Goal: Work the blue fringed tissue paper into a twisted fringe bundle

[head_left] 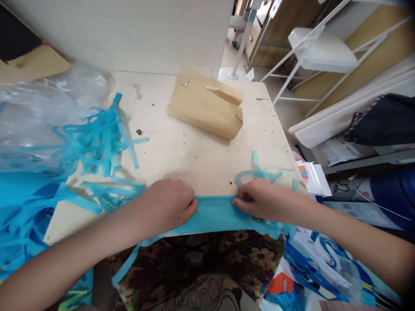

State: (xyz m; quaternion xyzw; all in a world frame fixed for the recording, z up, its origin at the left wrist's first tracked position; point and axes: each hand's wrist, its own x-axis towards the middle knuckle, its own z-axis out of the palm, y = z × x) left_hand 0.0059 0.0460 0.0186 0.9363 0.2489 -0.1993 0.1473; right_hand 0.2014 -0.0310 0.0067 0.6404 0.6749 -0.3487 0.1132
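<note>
Left hand (168, 205) and right hand (262, 201) both pinching blue paper (214, 216) flat at near bench (194, 151) edge; strips (97, 142) heaped left.

The pale wooden worktop (194, 160) is carrying everything here, its surface showing dark specks and small scraps. A brown paper bag (205, 106) is lying flat at the far middle. Cut blue paper strips (100, 142) are piling up on the left, beside crumpled clear plastic (42, 112). A blue paper band (214, 214) is stretching along the near edge, and loose blue curls (257, 172) are resting near right.
</note>
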